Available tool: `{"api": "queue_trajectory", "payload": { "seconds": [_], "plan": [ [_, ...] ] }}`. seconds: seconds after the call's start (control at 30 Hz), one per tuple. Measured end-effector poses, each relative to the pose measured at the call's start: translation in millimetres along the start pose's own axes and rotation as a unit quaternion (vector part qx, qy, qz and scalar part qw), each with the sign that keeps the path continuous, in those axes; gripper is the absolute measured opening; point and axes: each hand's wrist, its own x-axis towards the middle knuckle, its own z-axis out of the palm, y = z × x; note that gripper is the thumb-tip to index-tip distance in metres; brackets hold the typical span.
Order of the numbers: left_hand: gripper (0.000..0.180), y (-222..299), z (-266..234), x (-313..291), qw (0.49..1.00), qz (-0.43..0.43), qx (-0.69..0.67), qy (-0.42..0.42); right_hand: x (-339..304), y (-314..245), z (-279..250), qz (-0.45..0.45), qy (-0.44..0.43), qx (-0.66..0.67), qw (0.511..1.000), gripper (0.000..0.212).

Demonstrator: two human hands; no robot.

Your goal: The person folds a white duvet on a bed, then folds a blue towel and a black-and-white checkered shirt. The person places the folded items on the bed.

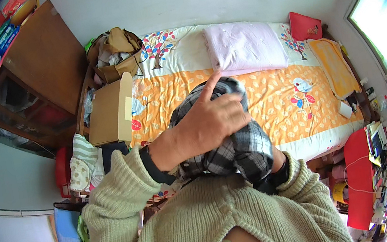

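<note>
A black, grey and white plaid shirt [245,145] is bunched in front of my chest, above the near side of the bed. My left hand [213,120] is over it, back of the hand up. Its index finger stretches out toward the far side, while the other fingers bend loosely with no cloth seen pinched in them. At the shirt's right side my right hand [278,159] shows only near the wrist. The plaid cloth covers its fingers, so their grip is hidden.
The bed [276,133] has an orange and white patterned sheet. On it lie a folded pale pink quilt [245,48], a red cushion [305,25] and a yellow towel [333,68]. Left stand an open cardboard box [107,115], a brown bag [119,69] and a wooden cabinet [43,68].
</note>
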Motion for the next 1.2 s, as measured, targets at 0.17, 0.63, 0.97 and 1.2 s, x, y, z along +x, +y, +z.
{"api": "queue_trajectory", "payload": {
  "seconds": [0.17, 0.63, 0.97, 1.2],
  "plan": [
    [0.02, -27, -21, 16, 0.866, -0.247, -0.417, 0.128, 17, -2, 10, 0.176, 0.188, 0.302, 0.918, 0.033],
    [0.022, -48, -127, 50, 0.77, -0.313, -0.499, 0.246, 34, -25, -54, 0.045, 0.178, -0.158, 0.97, 0.032],
    [0.039, -102, -150, 15, 0.815, -0.403, -0.363, 0.204, 67, -193, -117, -0.214, 0.166, -0.694, 0.668, 0.021],
    [0.031, -111, -148, 17, 0.858, -0.271, -0.403, 0.169, 62, -257, -126, -0.217, 0.129, -0.76, 0.599, 0.027]
  ]
}}
